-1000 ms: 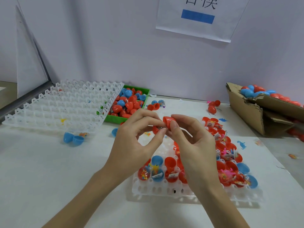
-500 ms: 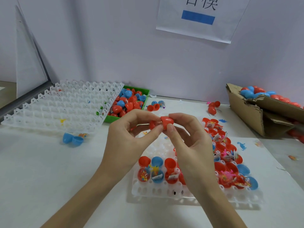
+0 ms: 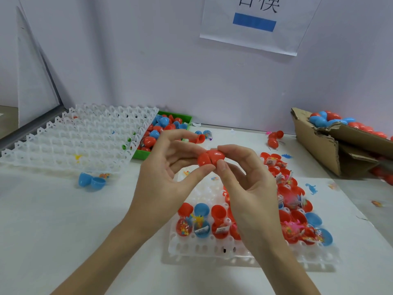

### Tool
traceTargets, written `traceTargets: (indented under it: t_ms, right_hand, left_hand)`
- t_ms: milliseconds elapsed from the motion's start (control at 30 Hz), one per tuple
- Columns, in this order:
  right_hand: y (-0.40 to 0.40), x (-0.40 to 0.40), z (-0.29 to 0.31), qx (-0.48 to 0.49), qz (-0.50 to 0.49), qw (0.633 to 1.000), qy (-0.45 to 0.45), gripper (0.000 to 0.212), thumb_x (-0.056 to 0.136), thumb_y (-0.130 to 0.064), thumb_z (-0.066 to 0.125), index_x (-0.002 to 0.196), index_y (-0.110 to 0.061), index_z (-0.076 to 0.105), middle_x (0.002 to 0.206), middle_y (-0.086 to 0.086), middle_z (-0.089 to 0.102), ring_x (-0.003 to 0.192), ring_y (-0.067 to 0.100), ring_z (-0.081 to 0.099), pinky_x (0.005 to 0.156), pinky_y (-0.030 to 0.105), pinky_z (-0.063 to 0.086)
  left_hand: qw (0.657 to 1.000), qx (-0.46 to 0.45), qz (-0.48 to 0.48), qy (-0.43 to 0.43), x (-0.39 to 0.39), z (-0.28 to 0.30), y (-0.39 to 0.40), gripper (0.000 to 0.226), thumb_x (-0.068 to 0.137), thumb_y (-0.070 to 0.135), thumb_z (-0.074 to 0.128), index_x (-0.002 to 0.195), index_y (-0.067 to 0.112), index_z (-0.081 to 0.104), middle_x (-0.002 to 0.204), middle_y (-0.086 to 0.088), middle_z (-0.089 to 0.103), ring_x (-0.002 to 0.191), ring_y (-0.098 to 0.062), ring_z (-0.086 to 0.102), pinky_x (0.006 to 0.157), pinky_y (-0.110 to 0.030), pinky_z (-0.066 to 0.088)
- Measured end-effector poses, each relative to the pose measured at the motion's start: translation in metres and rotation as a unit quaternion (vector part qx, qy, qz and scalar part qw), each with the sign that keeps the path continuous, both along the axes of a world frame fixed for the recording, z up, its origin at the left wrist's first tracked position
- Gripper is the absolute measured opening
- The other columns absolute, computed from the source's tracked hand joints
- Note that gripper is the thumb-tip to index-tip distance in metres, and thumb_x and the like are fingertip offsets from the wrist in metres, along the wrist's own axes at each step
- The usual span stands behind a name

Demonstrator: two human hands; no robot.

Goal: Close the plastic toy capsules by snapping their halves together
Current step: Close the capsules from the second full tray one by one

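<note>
A red capsule (image 3: pixel 210 159) is held up between both hands, its two halves meeting at a visible seam. My left hand (image 3: pixel 168 177) pinches its left half between thumb and fingers. My right hand (image 3: pixel 248 179) pinches the right half the same way. Below them a white grid tray (image 3: pixel 212 250) carries several open red and blue capsules with small toys inside, their lids hanging open.
A larger white grid tray (image 3: pixel 80 137) lies at the left, leaning on a green bin (image 3: pixel 180 119) of red and blue capsules. A torn cardboard box (image 3: pixel 323 150) with more capsules sits at the right. An open blue capsule (image 3: pixel 91 181) and loose pieces lie on the table.
The two red halves have come together into one egg shape. Both hands have risen slightly and turned the capsule sideways.
</note>
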State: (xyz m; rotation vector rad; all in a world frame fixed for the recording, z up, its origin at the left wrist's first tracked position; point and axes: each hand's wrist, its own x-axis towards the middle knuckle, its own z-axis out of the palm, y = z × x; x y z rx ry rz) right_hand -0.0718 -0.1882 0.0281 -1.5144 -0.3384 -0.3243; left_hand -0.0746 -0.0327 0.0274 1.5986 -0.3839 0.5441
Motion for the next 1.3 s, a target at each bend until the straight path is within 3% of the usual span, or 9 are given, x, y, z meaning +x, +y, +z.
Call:
traceTargets:
  t_ms: [167,567,767,867,967,1067,1200,1300]
  right_hand:
    - [0.0,-0.001,0.0,0.0,0.007,1.0,-0.023,0.02,0.094,-0.019,0.068,0.113,-0.025,0.069,0.109,-0.017,0.073,0.107,0.007,0.071,0.086,0.014,0.055]
    - [0.006,-0.005,-0.01,-0.019,-0.088,0.991,-0.098,0.029,0.095,-0.019,0.066,0.123,-0.018,0.072,0.115,-0.016,0.075,0.112,0.007,0.07,0.093,0.022,0.057]
    - [0.012,-0.007,-0.014,-0.154,-0.096,0.969,-0.169,0.049,0.094,-0.007,0.07,0.141,-0.015,0.058,0.134,-0.011,0.064,0.124,0.001,0.061,0.101,0.018,0.051]
    - [0.013,-0.003,-0.014,-0.25,-0.176,0.928,-0.212,0.05,0.087,-0.018,0.077,0.134,-0.005,0.063,0.126,-0.002,0.065,0.116,0.0,0.058,0.102,0.009,0.045]
    - [0.01,-0.003,-0.014,-0.275,-0.235,0.904,-0.228,0.041,0.086,-0.013,0.077,0.125,-0.002,0.068,0.118,0.007,0.071,0.108,0.004,0.059,0.1,0.006,0.044]
    - [0.009,-0.002,-0.016,-0.298,-0.216,0.904,-0.219,0.04,0.089,-0.003,0.074,0.129,-0.003,0.066,0.121,0.007,0.069,0.109,0.008,0.062,0.1,0.012,0.048]
    - [0.009,-0.001,-0.018,-0.33,-0.173,0.907,-0.198,0.042,0.091,0.005,0.069,0.132,-0.003,0.063,0.121,0.004,0.066,0.106,0.001,0.055,0.097,0.005,0.043]
    - [0.009,0.001,-0.018,-0.32,-0.157,0.914,-0.192,0.038,0.093,-0.001,0.069,0.13,-0.004,0.064,0.117,0.001,0.067,0.1,0.001,0.057,0.092,0.004,0.044]
  left_hand:
    - [0.999,-0.032,0.007,0.034,0.001,0.001,0.002,0.033,0.079,0.015,0.086,0.111,0.015,0.078,0.103,0.009,0.08,0.101,-0.013,0.077,0.089,-0.021,0.059]
    - [0.995,-0.076,-0.001,0.064,-0.003,0.004,-0.004,0.026,0.078,0.017,0.086,0.104,0.018,0.081,0.096,0.01,0.081,0.096,-0.007,0.077,0.082,-0.014,0.058]
    - [0.985,-0.131,-0.005,0.11,-0.004,0.004,-0.005,0.024,0.078,0.027,0.085,0.101,0.021,0.083,0.097,0.003,0.081,0.099,-0.015,0.077,0.086,-0.018,0.058]
    - [0.982,-0.13,-0.014,0.139,-0.005,0.002,-0.008,0.028,0.076,0.031,0.084,0.101,0.019,0.083,0.096,0.0,0.081,0.097,-0.018,0.078,0.09,-0.023,0.059]
    - [0.979,-0.13,-0.013,0.155,-0.009,0.0,-0.015,0.032,0.073,0.035,0.084,0.101,0.019,0.083,0.095,0.001,0.081,0.098,-0.017,0.078,0.09,-0.023,0.059]
    - [0.978,-0.134,-0.007,0.159,-0.01,-0.001,-0.017,0.031,0.073,0.034,0.084,0.1,0.019,0.084,0.094,0.002,0.082,0.095,-0.016,0.078,0.086,-0.02,0.059]
    - [0.969,-0.157,-0.006,0.189,-0.013,-0.002,-0.02,0.031,0.071,0.035,0.083,0.097,0.019,0.083,0.091,0.001,0.081,0.091,-0.015,0.078,0.081,-0.018,0.059]
    - [0.964,-0.158,0.005,0.212,-0.013,-0.003,-0.02,0.034,0.07,0.041,0.083,0.096,0.019,0.081,0.092,-0.001,0.081,0.093,-0.016,0.078,0.085,-0.025,0.062]
